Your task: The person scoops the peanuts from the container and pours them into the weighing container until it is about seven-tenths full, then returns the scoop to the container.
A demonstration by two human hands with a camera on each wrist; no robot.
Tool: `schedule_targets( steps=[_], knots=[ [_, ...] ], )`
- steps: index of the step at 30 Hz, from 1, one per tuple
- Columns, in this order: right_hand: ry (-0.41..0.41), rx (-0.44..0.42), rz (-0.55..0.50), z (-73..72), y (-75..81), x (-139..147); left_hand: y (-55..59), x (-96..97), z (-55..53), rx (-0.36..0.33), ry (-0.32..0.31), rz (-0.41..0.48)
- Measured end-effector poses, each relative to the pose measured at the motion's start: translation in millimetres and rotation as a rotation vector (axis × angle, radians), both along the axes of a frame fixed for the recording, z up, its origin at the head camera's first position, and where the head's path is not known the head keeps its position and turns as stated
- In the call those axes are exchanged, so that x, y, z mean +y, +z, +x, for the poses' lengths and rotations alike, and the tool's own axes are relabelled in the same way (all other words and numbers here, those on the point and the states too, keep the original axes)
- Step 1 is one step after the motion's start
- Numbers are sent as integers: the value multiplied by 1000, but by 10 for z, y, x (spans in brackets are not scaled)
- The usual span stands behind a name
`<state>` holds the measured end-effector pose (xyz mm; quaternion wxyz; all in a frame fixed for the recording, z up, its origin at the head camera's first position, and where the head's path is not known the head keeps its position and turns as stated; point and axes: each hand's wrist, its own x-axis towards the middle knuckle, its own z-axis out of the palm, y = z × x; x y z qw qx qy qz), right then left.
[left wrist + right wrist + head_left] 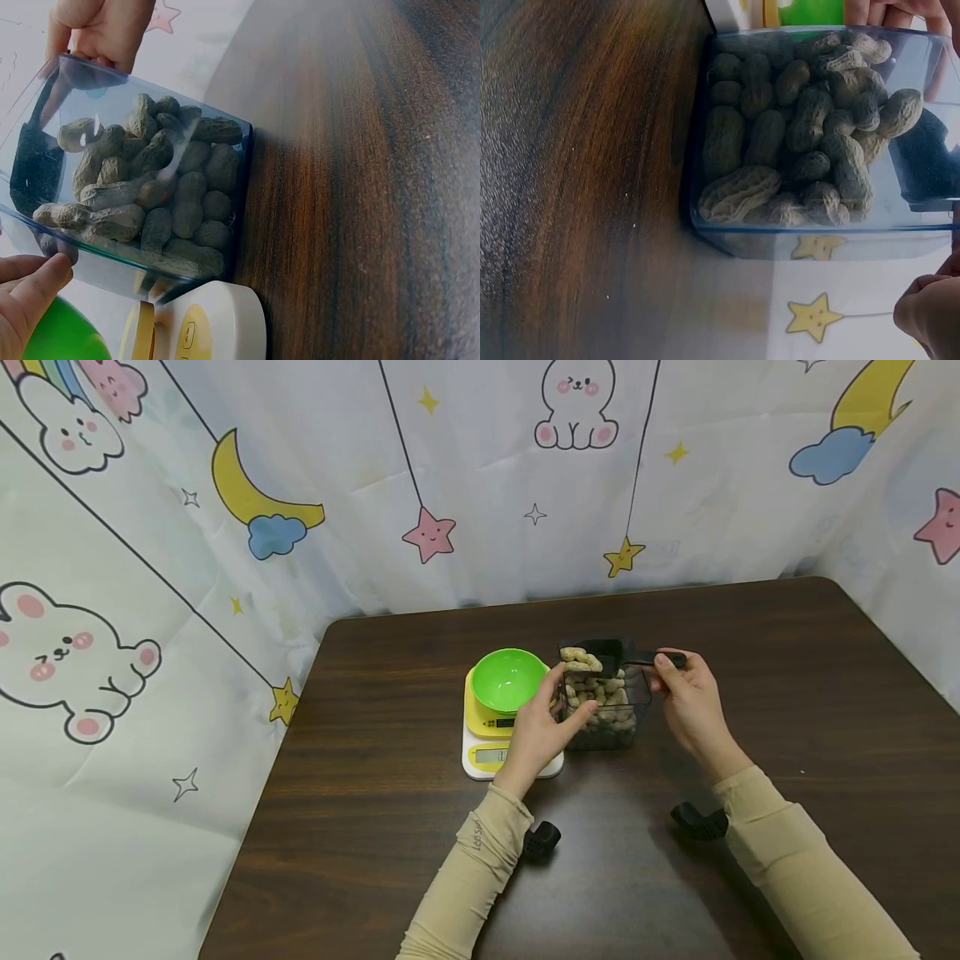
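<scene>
A clear plastic container (600, 742) of unshelled peanuts (191, 202) stands on the table. At its left side, my left hand (536, 731) holds the rim, thumb toward the front and fingers along the left wall. My right hand (693, 703) grips the handle of a black scoop (613, 653) from the right. The scoop lies level over the container's top with several peanuts (581, 660) in it. Left of the container, a green bowl (508, 681) sits on a yellow and white kitchen scale (476, 727), whose right part is hidden behind my left hand.
The dark wooden table (375, 760) extends to both sides and toward me. Black curved pieces (542, 841) show beside both forearms, close to the sleeves. A white curtain (480, 468) printed with cartoon figures hangs behind the table and down its left side.
</scene>
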<state>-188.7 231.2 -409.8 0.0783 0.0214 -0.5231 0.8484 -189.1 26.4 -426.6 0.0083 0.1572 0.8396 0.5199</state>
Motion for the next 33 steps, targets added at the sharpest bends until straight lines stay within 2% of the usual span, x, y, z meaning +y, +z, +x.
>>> schedule_targets(
  steps=[6, 17, 26, 33],
  knots=[
    [1, 31, -84, 4, -21, 12, 1, 5, 6, 8, -2, 3],
    [12, 47, -177, 34, -14, 36, 11, 3, 23, 22, 1, 4],
    [5, 58, -225, 20, 53, 54, 0, -15, 20, 46, 3, -12],
    [14, 103, -246, -7, 157, 38, 80, -36, 21, 60, 18, -22]
  ],
)
